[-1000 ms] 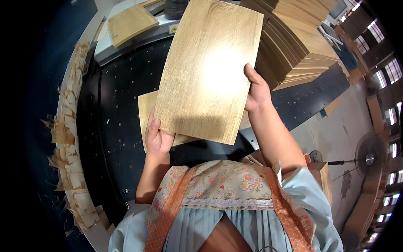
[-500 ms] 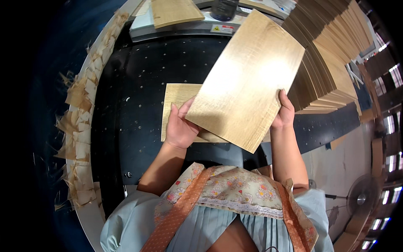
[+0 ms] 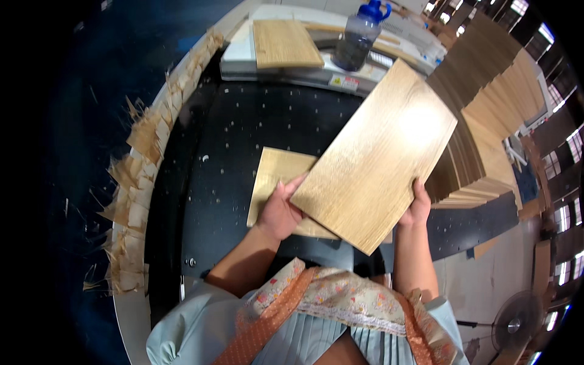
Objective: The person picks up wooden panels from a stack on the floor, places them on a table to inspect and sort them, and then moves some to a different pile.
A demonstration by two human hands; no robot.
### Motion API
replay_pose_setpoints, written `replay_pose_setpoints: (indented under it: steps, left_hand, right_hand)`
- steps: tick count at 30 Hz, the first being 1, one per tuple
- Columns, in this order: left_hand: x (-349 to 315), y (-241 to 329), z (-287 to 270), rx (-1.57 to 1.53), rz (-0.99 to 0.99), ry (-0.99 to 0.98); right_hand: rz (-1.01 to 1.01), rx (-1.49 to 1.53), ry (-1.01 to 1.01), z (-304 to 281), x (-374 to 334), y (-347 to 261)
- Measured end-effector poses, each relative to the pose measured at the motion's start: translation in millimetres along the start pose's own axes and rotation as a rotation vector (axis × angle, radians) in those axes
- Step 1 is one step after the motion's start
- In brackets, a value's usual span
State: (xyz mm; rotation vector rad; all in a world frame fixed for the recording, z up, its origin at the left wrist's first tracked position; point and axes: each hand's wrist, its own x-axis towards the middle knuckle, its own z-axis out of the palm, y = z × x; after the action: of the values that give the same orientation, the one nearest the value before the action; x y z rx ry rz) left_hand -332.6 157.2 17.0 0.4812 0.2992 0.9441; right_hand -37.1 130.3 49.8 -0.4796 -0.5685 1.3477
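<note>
A black tabletop [image 3: 222, 194] dotted with small pale spots fills the middle of the view, its far side at twelve o'clock meeting a white ledge [image 3: 240, 64] that carries a smaller pale panel [image 3: 286, 45] and, toward one o'clock, a blue-lidded bottle [image 3: 359, 42] with dark contents. At nine o'clock runs a pale border strip [image 3: 131, 213] ragged with torn brown pieces. A tall stack of boards [image 3: 486, 121] leans across the view between two and three o'clock, and beyond it bright lights [image 3: 555, 94] dot the dim room. At four o'clock are a grey floor [image 3: 468, 286] and a round fan [image 3: 516, 322]. Both hands grip a rectangular wood-grain board [image 3: 383, 152], raised above the tabletop and tilted, with a glare patch near its one o'clock end. The left hand [image 3: 283, 213] is curled at the board's nearer left corner, fingers passing under it, so the board extends toward two o'clock from there. The right hand [image 3: 417, 207] clasps the right edge, thumb on top, with most of the board toward eleven o'clock. Beneath, another flat panel [image 3: 286, 164] lies on the tabletop, partly covered, just beyond the left hand.
</note>
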Motion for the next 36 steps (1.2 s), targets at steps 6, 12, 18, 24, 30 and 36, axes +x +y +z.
replay_pose_setpoints:
  steps: [6,12,18,24,30,36]
  left_hand:
    - [4,3,0,-0.011,0.032,-0.219]
    - [2,-2,-6,-0.055,0.017,-0.256]
    - [-1,-3,-5,-0.067,0.007,-0.246]
    - [-1,-4,-3,-0.076,-0.01,-0.257]
    - [4,-4,-11,-0.06,0.031,-0.232]
    - [5,-6,-14,0.021,0.118,-0.149]
  right_hand:
    - [-0.106,-0.144,0.057,10,-6,-2]
    - [-0.119,-0.114,0.091,25,-15,-3]
    - [-0.109,-0.178,0.076,36,-20,-3]
    - [-0.155,-0.19,0.116,44,-24,-5]
    - [-0.258,-0.288,0.094,62,-24,-13]
    - [-0.432,-0.64,0.011,95,-31,-33]
